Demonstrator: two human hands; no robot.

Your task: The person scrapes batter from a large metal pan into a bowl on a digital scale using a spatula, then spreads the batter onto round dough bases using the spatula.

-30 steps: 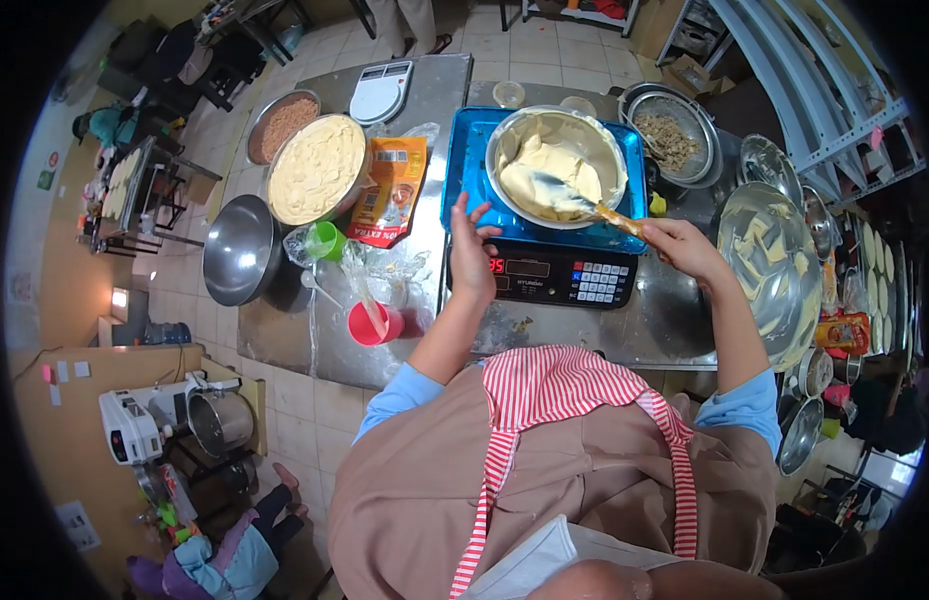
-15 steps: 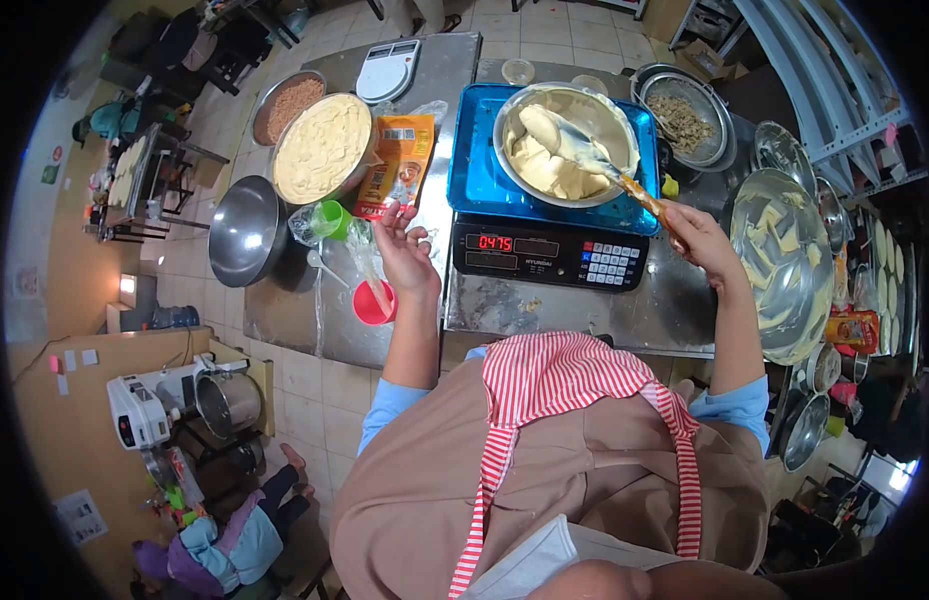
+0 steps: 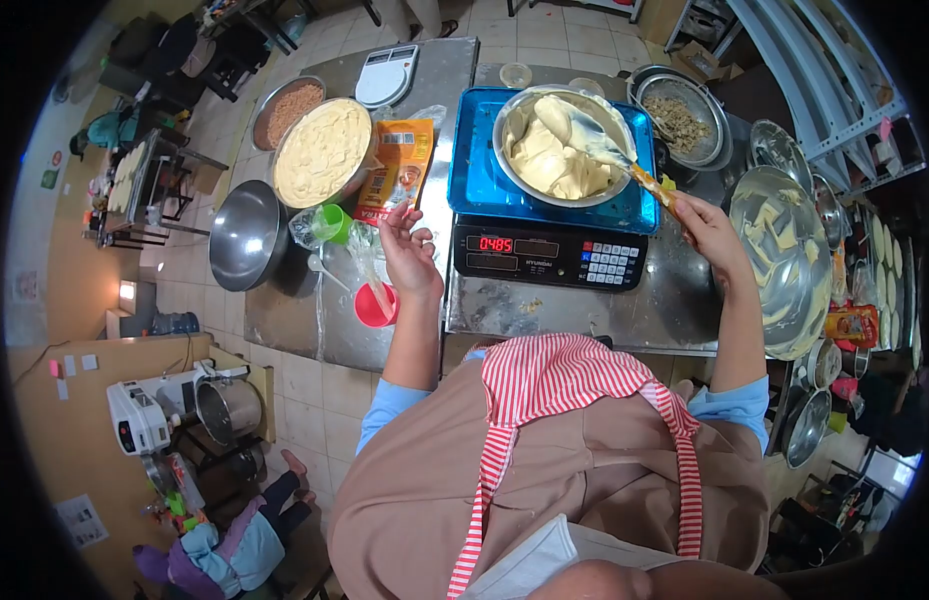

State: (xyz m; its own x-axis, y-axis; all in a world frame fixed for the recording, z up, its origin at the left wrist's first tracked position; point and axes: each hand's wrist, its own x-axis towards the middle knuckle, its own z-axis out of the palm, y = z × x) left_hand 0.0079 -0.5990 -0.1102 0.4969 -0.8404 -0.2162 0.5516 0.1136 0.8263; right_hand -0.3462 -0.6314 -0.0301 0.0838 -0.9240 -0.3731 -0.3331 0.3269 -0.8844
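My right hand (image 3: 714, 238) is closed around the handle of a spatula (image 3: 652, 184), whose cream-smeared blade rests in pale yellow cream (image 3: 559, 165). The cream fills much of a metal bowl (image 3: 506, 160) on the blue tray (image 3: 471, 190) of a digital scale (image 3: 544, 266). Its red display shows what looks like 0.485. Palm up and fingers loosely apart, my left hand (image 3: 412, 258) holds nothing. Close by it are an orange pouch (image 3: 402, 165), a green cup (image 3: 332, 222) and a red cup (image 3: 374, 304) with clear plastic in it.
At the left stand a bowl of cream (image 3: 322, 150), a bowl of brown crumbs (image 3: 294, 105) and a dark metal bowl (image 3: 246, 235). A white scale (image 3: 386, 75) lies at the back. On the right are a strainer (image 3: 679, 115) and a large smeared bowl (image 3: 774, 260). A person (image 3: 224, 545) sits lower left.
The spatula blade has shifted slightly within the bowl, and my right hand has moved a little right and down. The scale reading has gone from about 0.475 to 0.485. My left hand barely moves.
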